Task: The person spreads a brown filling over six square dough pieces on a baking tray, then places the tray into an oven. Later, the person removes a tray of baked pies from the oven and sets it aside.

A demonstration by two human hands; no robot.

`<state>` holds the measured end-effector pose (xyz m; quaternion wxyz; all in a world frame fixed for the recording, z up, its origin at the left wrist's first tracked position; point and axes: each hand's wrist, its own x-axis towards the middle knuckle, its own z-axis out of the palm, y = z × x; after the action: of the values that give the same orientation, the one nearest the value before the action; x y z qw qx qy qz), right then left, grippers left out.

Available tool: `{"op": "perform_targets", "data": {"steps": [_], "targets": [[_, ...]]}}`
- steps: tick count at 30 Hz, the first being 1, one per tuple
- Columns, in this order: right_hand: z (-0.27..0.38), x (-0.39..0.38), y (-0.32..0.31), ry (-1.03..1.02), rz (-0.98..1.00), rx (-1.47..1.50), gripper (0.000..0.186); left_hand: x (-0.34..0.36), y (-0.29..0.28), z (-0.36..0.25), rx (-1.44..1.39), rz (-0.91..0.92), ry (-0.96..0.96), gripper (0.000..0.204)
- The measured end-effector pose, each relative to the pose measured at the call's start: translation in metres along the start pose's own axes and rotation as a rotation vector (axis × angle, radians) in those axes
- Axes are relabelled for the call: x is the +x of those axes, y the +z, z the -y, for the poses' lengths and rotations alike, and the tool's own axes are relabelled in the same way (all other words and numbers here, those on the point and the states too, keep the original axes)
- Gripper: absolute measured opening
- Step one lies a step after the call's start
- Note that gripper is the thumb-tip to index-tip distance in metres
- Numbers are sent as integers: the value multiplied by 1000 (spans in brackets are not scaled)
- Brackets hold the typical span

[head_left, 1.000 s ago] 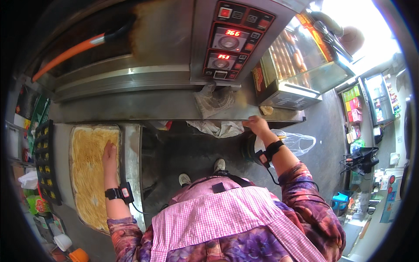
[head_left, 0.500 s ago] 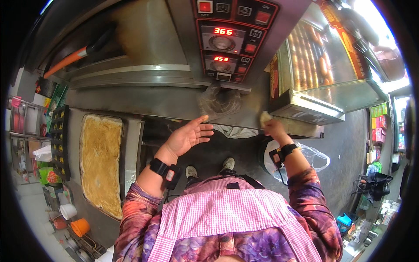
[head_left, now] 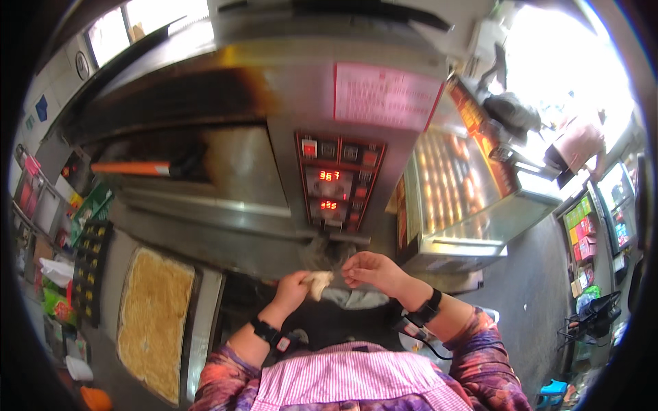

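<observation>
In front of my chest, my left hand (head_left: 291, 291) is closed on a pale, soft-looking piece of food (head_left: 318, 282), which sticks out past the thumb toward the right. It resembles torn bread, though its exact kind is unclear. Just to its right is my right hand (head_left: 377, 270), fingers curled and thumb pressed to the fingertips. Whatever that pinch holds, if anything, is too small to make out. A crumpled clear plastic bag (head_left: 319, 253) lies on the ledge behind both hands. Below the ledge hangs a pale cloth (head_left: 353, 299).
A steel oven with a lit control panel (head_left: 336, 185) stands ahead, an orange-handled tool (head_left: 130, 168) across its front. On the left is a tray of flat, browned bread (head_left: 154, 322). At the right stands a glass sausage warmer (head_left: 449, 185); a blue stool (head_left: 552, 392) sits lower right.
The pale piece has passed from my right hand to my left. My right hand has moved left, so both hands are close together. The view has tilted up, showing more of the oven.
</observation>
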<state>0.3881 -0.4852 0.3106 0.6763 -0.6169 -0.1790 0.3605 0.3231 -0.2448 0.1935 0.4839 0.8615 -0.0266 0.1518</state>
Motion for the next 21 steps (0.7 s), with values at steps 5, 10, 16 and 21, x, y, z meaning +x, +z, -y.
{"op": "perform_targets", "data": {"steps": [5, 10, 16, 21], "targets": [[147, -44, 10, -789, -196, -475, 12, 12, -40, 46, -318, -68, -276, 16], [304, -101, 31, -1473, -1104, -1101, 32, 11, -80, 76, -403, -125, -309, 14], [438, -184, 33, -1848, -1774, -1363, 62, 7, -127, 114, -526, -203, -354, 26], [465, -207, 18, -1558, -1995, -1554, 66, -2, -145, 127, -534, -266, -294, 29]]}}
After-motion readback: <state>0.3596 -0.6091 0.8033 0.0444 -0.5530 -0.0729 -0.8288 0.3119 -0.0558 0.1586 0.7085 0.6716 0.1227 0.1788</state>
